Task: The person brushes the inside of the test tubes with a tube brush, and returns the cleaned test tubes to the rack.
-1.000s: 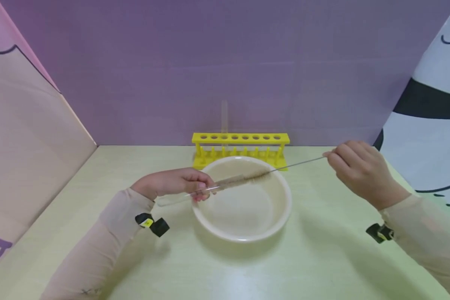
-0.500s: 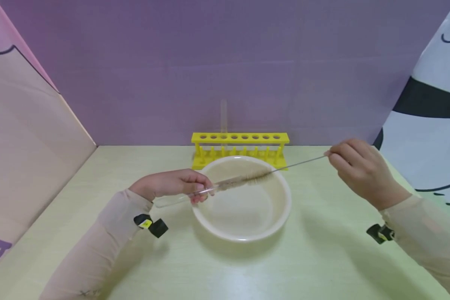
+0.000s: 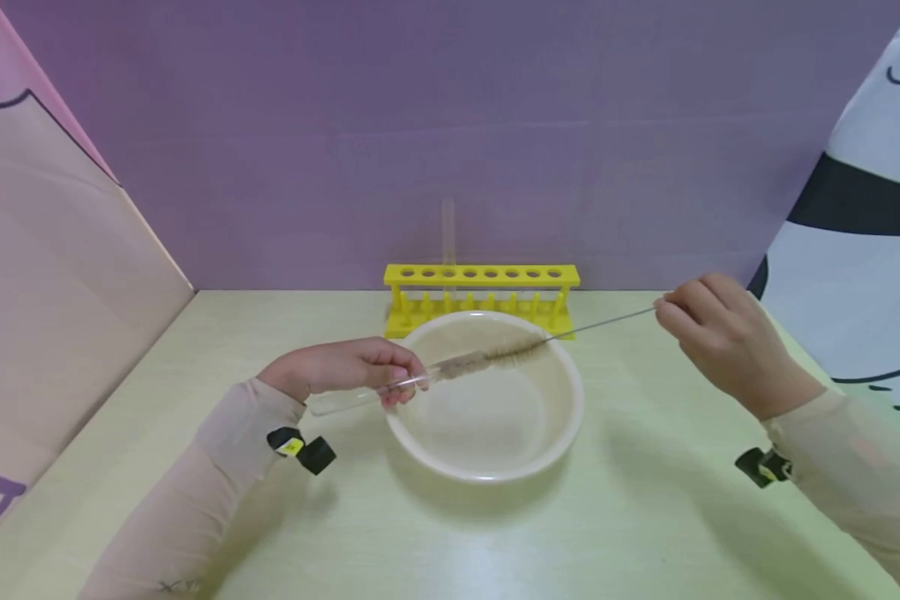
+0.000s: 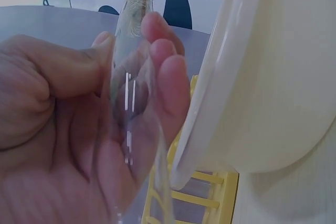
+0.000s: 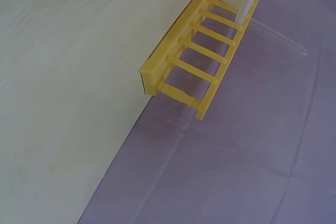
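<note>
My left hand (image 3: pixel 363 368) grips a clear glass test tube (image 3: pixel 342 402) over the left rim of a cream basin (image 3: pixel 483 477). The tube's open end points right and slightly up. A test tube brush (image 3: pixel 516 353) with tan bristles runs into that mouth; part of its bristles sit inside the glass and part stay outside. At the far right, my right hand (image 3: pixel 727 346) pinches the end of the brush's thin wire handle (image 3: pixel 603 322). In the left wrist view, thumb and fingers wrap the tube (image 4: pixel 130 114), with bristles (image 4: pixel 139 3) near its far end. The right wrist view misses the right hand.
Behind the basin stands a yellow test tube rack (image 3: pixel 482 273), with one clear tube (image 3: pixel 448 229) upright in it. A purple backdrop (image 3: pixel 450 125) rises at the table's back edge. Patterned panels flank the table (image 3: pixel 480 550) on both sides.
The brush has drawn slightly right and out of the tube, with more bristles showing outside the mouth. My right hand has shifted a little right and up; the left hand has barely moved.
</note>
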Available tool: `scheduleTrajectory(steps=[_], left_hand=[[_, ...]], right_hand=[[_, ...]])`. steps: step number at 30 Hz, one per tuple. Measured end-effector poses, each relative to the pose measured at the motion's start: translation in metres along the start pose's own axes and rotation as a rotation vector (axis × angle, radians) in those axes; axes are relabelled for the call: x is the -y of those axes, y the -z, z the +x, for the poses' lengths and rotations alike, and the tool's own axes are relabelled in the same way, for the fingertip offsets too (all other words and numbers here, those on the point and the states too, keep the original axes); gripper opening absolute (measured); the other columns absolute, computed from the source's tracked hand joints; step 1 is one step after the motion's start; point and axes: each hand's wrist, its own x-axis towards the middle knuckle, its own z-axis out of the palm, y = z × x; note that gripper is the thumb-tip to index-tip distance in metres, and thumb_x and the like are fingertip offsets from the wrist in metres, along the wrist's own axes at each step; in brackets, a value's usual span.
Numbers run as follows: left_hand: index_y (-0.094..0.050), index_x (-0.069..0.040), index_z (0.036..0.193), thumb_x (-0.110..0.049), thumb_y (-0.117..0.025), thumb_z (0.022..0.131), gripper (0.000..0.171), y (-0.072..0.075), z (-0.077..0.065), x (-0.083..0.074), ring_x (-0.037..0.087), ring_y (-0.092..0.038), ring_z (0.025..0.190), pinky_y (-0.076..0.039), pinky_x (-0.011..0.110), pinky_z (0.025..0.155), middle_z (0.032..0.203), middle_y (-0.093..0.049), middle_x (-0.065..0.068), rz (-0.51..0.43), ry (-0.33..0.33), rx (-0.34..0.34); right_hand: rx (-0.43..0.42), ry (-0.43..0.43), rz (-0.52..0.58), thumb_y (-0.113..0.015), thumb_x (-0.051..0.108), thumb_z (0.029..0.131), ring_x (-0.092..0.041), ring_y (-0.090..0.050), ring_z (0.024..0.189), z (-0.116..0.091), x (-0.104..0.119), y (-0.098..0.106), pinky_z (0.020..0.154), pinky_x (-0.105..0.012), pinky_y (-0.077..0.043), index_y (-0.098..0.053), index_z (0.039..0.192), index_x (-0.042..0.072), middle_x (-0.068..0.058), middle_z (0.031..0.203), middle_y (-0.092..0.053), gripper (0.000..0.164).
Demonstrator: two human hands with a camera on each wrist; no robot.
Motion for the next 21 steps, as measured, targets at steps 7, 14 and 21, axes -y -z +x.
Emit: scheduleTrajectory(steps=[7,14,21], left_hand=[[-0.05,0.015,0.112,-0.011,-0.039,0.102,0.03,0.0012,-0.0008,0.0035,0.014,-0.051,0.077,-0.049,0.03,0.074,0.083,-0.052,0.006,-0.001,-0.019,0.012],[-0.05,0.016,0.112,-0.014,-0.04,0.102,0.033,0.0014,-0.0026,0.0044,0.013,-0.051,0.076,-0.048,0.029,0.073,0.082,-0.051,0.006,-0.013,-0.042,0.021],[-0.05,0.016,0.114,-0.012,-0.039,0.102,0.032,0.0002,-0.0038,0.0051,0.013,-0.051,0.075,-0.048,0.029,0.072,0.082,-0.052,0.005,-0.03,-0.02,0.017]], right_hand=[[0.045,0.006,0.013,-0.035,0.002,0.101,-0.034,-0.044,0.059,-0.0052,-0.0024,0.0006,0.049,-0.039,-0.034,-0.051,0.077,-0.005,-0.019,0.07,-0.052,0.03],[0.027,-0.005,0.016,-0.036,-0.001,0.099,-0.035,-0.044,0.058,-0.0054,-0.0032,0.0017,0.05,-0.039,-0.035,-0.051,0.077,-0.006,-0.02,0.069,-0.051,0.028],[-0.014,-0.007,0.032,-0.036,-0.002,0.098,-0.035,-0.043,0.057,-0.0035,-0.0012,0.0034,0.049,-0.04,-0.032,-0.05,0.076,-0.006,-0.02,0.068,-0.05,0.027]])
